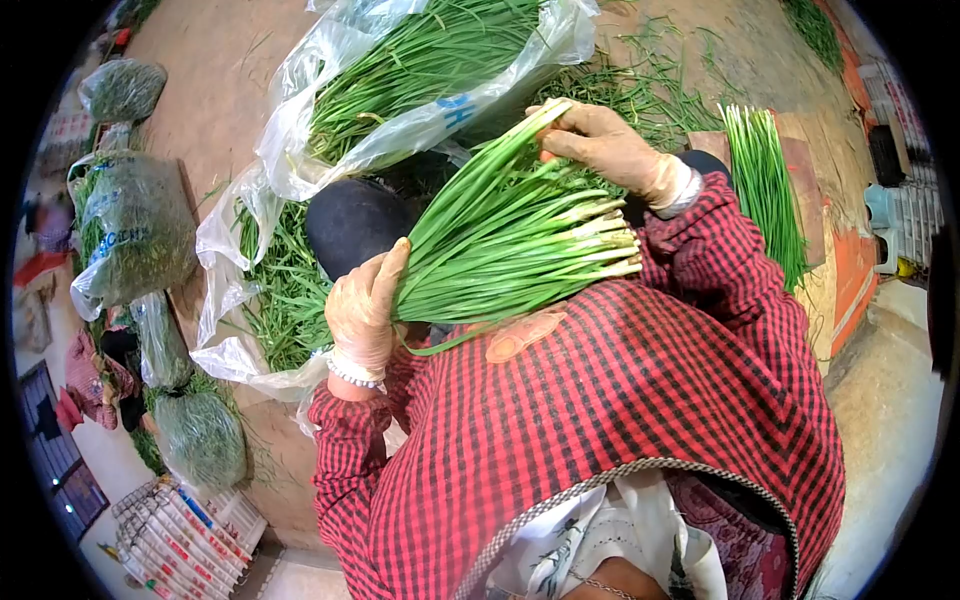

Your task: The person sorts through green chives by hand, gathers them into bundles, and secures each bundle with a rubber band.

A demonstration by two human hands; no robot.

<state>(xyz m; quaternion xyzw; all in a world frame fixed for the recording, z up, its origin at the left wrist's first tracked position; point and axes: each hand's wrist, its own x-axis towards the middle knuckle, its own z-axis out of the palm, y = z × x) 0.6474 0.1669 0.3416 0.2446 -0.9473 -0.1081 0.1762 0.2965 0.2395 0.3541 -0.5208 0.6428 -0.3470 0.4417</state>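
A bundle of long green stalks with pale root ends (520, 250) lies across my lap, its white ends toward the right. Gloved, my left hand (365, 305) is closed round the leafy end at the left. My right hand (605, 150), also gloved, pinches the pale ends of a few stalks raised above the rest of the bundle. Beyond my hands, an open clear plastic bag (285, 150) holds many more green stalks (420, 75).
At the right, a neat bundle of stalks (765, 190) rests on a board. Filled plastic bags (140, 230) stand at the left, near stacked crates (185, 535). Loose stalks (640, 100) litter the floor ahead. A person in patterned clothing (98, 375) is at the far left.
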